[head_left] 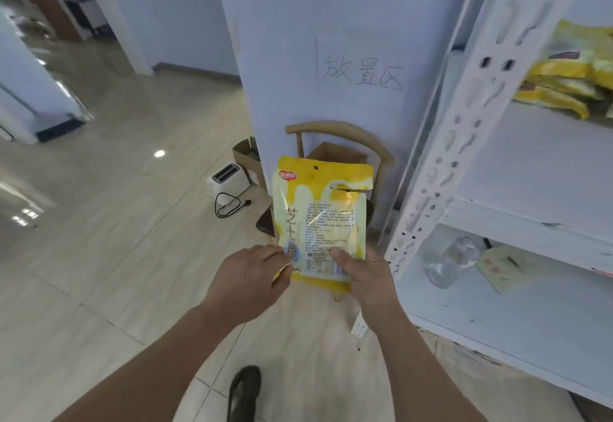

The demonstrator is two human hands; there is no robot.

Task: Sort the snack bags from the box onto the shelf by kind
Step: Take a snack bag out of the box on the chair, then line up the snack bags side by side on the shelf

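You are holding two yellow snack bags [320, 219] upright in front of you, one overlapping the other, the rear one showing its printed front and the nearer one its label side. Your right hand [363, 275] is pinching the lower edge of the pair, thumb pressed flat on the near face and fingers hidden behind. Your left hand [252, 275] is gripping the bottom left corner, fingers curled round the edge. In my judgement you are keeping them high and facing you in order to read the kind before placing.

The box [335, 153] is sitting on a wooden chair [341, 129] against the wall, directly behind the bags; its contents are hidden. The shelf [544, 169] is standing to your right, and a stack of like-coloured yellow bags [564, 86] is lying on its upper tier, well apart from your hands. That stack appears to be the matching group, so the pair probably belongs there.

On the lower tier a clear jar [447, 262] and a pale packet [504, 267] are lying. A toaster [229, 178] is resting on the floor.
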